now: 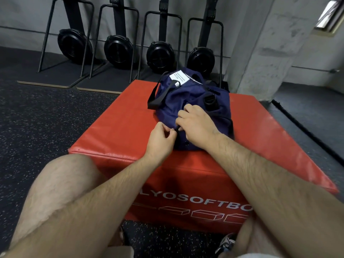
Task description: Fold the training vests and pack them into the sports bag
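A navy sports bag (188,94) with black straps and a white label sits on top of a red soft plyo box (122,127). At the bag's near end, my left hand (160,140) pinches a small black zipper pull. My right hand (195,123) rests on the bag's near end with curled fingers gripping the fabric beside that pull. The bag looks closed along its top. No training vests are visible.
Several black fan-wheel machines (160,54) on metal stands line the grey wall behind the box. A concrete pillar (260,43) rises at the right. Dark speckled rubber floor (46,112) surrounds the box. My bare knees are in the foreground.
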The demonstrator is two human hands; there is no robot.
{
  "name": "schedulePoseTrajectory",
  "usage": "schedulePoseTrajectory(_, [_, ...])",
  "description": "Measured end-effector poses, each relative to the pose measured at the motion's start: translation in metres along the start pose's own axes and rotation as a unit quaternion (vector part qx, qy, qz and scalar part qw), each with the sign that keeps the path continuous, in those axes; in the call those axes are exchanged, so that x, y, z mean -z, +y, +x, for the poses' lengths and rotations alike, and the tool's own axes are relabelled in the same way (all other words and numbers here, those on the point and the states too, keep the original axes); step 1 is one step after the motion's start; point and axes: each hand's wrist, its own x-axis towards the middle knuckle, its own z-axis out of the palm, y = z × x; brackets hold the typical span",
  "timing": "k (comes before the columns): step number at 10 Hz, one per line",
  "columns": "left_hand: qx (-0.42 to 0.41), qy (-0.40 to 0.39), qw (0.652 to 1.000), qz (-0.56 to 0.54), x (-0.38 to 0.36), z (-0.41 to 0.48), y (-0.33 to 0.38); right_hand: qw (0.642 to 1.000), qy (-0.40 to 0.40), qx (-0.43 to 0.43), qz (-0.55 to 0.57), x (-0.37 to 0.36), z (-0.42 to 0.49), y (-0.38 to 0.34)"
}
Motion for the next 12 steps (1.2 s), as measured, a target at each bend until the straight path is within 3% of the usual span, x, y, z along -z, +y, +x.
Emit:
schedulePoseTrajectory(1, [0.066,-0.027,0.997,0.035,-0.002,-0.001,-0.006,0.997,0.008,-0.081,0.015,0.002,0.001,-0.001])
schedulePoseTrajectory(2, [0.085,-0.038,0.995,0.042,-0.005,-0.002,-0.009,0.994,0.022,-0.103,0.023,0.0,0.0,0.0])
schedulePoseTrajectory(3, [0.078,-0.05,0.995,0.029,-0.007,-0.002,-0.008,1.0,-0.005,-0.003,0.008,-0.012,-0.01,-0.002])
schedulePoseTrajectory(4, [0.06,-0.053,0.996,0.037,-0.008,0.002,-0.01,0.998,-0.047,0.017,-0.029,-0.017,-0.013,-0.005])
schedulePoseTrajectory(6, [0.129,-0.059,0.985,0.095,-0.017,-0.001,-0.017,0.996,-0.056,-0.056,-0.031,-0.014,-0.01,-0.01])
schedulePoseTrajectory(8, [0.121,-0.068,0.984,0.11,-0.015,-0.001,-0.019,0.995,-0.065,-0.079,0.003,-0.023,-0.016,-0.022])
schedulePoseTrajectory(9, [0.076,-0.061,0.991,0.092,-0.009,0.001,-0.01,0.978,-0.028,-0.107,0.177,-0.017,-0.021,-0.025])
schedulePoseTrajectory(10, [0.048,-0.033,0.997,0.047,-0.002,0.001,0.004,0.947,0.032,-0.161,0.277,0.002,-0.022,-0.027])
schedulePoseTrajectory(12, [0.017,0.0,0.998,-0.053,0.025,0.011,0.055,0.857,0.093,-0.36,0.357,0.061,-0.004,-0.003])
